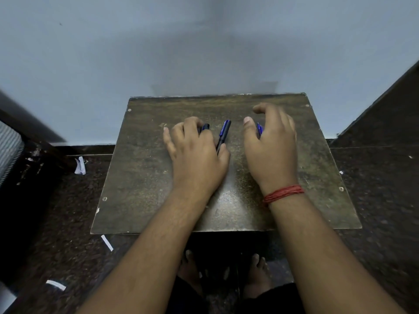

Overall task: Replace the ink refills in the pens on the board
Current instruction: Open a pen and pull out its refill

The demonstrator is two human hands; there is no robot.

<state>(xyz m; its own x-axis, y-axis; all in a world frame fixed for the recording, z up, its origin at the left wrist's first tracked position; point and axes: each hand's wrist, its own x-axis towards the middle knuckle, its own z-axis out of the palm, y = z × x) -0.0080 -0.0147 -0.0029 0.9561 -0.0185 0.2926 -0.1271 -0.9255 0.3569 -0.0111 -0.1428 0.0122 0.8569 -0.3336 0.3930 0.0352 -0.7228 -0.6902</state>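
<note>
Far left, at nine o'clock: a striped grey surface (9, 150) under a dark rail, cut off by the frame edge. Below it, scraps of white paper (79, 165) scattered over a dark speckled stone floor (68, 223).

Centre: a worn brown board (145, 177), flat and rectangular, scuffed and mottled, with screw heads near its corners, its far edge against a pale blue wall (113, 53).

Left hand (195, 155) lying palm down on the board at about eleven o'clock of its middle, fingers curled over a dark pen (205, 127); only the pen's tip showing past the knuckles, so cannot tell whether gripped or merely covered. Just right of that hand, at twelve o'clock, a second pen (223, 134), slim, blue and black, lying slanted, its near end touching or tucked under the left thumb.

Right hand (272, 146) at one o'clock, arched above the board, fingers bent and spread apart, thumb held off from the rest. Beneath its palm, thin blue refills (259, 130), mostly hidden; contact with them not clear. A red thread band (283, 194) wound around the right wrist.

Far right, at three o'clock: a dark slanted panel (385, 109). At six o'clock, bare feet (256, 270) on the floor under the board's near edge.
</note>
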